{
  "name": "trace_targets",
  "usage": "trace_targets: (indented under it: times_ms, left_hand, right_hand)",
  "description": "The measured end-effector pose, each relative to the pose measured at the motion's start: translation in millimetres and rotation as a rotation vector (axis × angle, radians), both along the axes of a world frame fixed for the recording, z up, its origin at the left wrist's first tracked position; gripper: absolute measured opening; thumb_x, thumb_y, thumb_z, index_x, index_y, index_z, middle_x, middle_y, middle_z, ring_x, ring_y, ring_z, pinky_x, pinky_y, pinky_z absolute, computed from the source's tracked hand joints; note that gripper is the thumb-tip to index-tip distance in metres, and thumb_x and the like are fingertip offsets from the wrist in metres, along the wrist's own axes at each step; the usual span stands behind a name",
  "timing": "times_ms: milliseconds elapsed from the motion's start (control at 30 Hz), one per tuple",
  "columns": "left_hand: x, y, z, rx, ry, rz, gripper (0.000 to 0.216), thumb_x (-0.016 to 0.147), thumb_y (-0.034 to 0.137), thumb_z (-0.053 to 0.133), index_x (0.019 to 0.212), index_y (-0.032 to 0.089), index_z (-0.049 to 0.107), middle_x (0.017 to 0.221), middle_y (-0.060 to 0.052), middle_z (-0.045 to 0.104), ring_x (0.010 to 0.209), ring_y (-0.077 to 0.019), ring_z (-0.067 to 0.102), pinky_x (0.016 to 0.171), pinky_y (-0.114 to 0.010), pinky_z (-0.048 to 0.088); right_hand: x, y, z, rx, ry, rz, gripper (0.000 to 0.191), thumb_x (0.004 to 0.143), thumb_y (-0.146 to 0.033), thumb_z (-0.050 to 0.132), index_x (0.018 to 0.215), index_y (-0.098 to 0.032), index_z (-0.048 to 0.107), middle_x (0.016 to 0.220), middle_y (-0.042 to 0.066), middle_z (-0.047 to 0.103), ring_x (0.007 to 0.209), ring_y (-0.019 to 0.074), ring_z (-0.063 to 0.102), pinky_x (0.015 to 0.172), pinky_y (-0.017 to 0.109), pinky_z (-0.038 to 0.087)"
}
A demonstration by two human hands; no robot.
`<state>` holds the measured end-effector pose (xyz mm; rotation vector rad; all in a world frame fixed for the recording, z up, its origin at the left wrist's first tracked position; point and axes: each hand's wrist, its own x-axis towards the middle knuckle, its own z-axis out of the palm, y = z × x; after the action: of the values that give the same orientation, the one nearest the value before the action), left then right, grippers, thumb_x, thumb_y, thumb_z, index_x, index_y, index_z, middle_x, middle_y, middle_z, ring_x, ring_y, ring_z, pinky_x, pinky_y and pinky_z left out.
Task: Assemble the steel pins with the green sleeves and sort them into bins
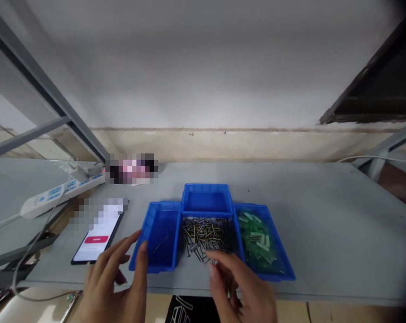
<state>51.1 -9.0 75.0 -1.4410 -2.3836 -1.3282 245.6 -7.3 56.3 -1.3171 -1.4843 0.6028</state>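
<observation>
My left hand (114, 280) hovers with fingers spread beside the left blue bin (159, 237), its thumb close to the bin's near left corner; it holds nothing. My right hand (241, 287) reaches at the near edge of a heap of small metal pins (205, 237), fingers curled over a few pins; whether any pin is gripped is unclear. The left bin holds one or two thin pins. A back blue bin (207, 199) looks bare inside. The right blue bin (277, 264) holds green plastic pieces (256, 240).
A phone (97, 240) with a lit screen lies left of the bins. A white power strip (62, 193) with cables lies at the far left beside metal frame bars. The grey table's (340, 233) front edge runs just under my hands.
</observation>
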Motion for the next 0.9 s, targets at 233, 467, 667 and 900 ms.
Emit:
trace_targets:
  times_ms: [233, 467, 667, 900]
  left_hand:
    - [18.7, 3.8, 1.9, 0.098, -0.334, 0.027, 0.023, 0.101, 0.050, 0.075, 0.105, 0.028, 0.082, 0.101, -0.001, 0.083, 0.079, -0.0202, 0.069, 0.076, -0.033, 0.055]
    - [24.2, -4.4, -5.5, 0.056, -0.420, -0.104, 0.029, 0.102, 0.053, 0.073, 0.109, 0.026, 0.084, 0.083, 0.000, 0.082, 0.072, -0.0182, 0.074, 0.063, -0.027, 0.057]
    - [24.8, -9.0, -3.3, 0.071, -0.454, -0.126, 0.028, 0.103, 0.051, 0.072, 0.108, 0.026, 0.084, 0.080, 0.001, 0.080, 0.070, -0.0164, 0.071, 0.066, -0.027, 0.057]
    - [24.3, -14.4, -1.3, 0.062, -0.477, -0.135, 0.026, 0.103, 0.048, 0.071, 0.107, 0.025, 0.083, 0.080, 0.001, 0.078, 0.070, -0.0157, 0.069, 0.061, -0.025, 0.054]
  right_hand:
    - [-13.5, 34.5, -3.2, 0.041, -0.442, 0.093, 0.022, 0.105, -0.016, 0.062, 0.122, -0.023, 0.075, 0.093, 0.005, 0.079, 0.074, 0.0224, 0.078, 0.064, 0.031, 0.062]
    - [-27.1, 56.0, -3.4, -0.018, -0.782, 0.153, 0.036, 0.096, -0.010, 0.074, 0.130, -0.020, 0.070, 0.119, 0.012, 0.079, 0.106, 0.0314, 0.078, 0.084, 0.041, 0.066]
    - [-29.6, 58.8, -2.0, -0.142, -0.817, 0.167, 0.036, 0.097, -0.010, 0.075, 0.129, -0.024, 0.068, 0.114, 0.008, 0.082, 0.104, 0.0280, 0.080, 0.077, 0.035, 0.060]
    - [-32.3, 55.8, -2.2, -0.142, -0.740, 0.145, 0.020, 0.101, -0.006, 0.067, 0.113, -0.023, 0.067, 0.105, 0.004, 0.081, 0.094, 0.0231, 0.079, 0.069, 0.031, 0.048]
